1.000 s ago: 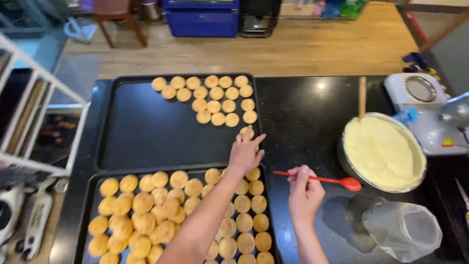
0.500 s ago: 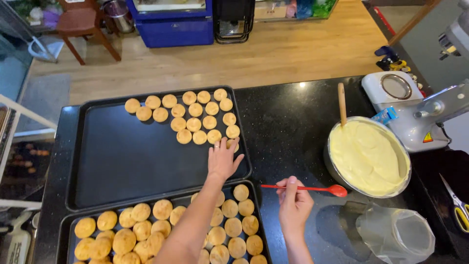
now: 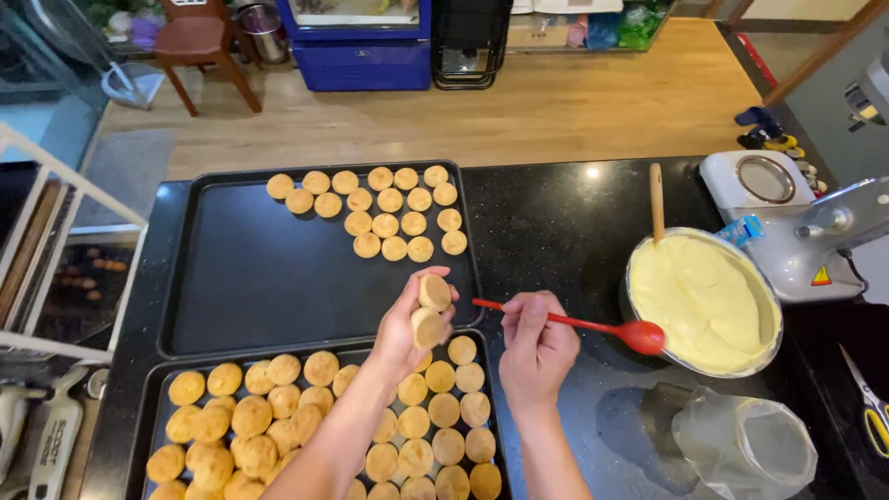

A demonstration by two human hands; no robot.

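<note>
While the left hand (image 3: 407,324) is curled around two small round pastry shells (image 3: 431,308), one stacked above the other, the right hand (image 3: 535,344) is closed on the thin handle of a red spoon (image 3: 593,326), bowl end pointing at the metal bowl of custard (image 3: 702,298). That custard looks smooth and pale yellow, with a wooden handle (image 3: 657,202) sticking up at the back rim. Shells are golden, matte, kinda flat-topped. The near tray (image 3: 157,393) is packed with them almost edge to edge. The far tray (image 3: 269,278) is dark and shallow with rounded corners, and only its top right corner has a cluster of shells (image 3: 380,211), so loads of bare space there. A crumpled clear piping bag (image 3: 745,444) sits on the speckled black counter (image 3: 546,213) just right of the hands.
</note>
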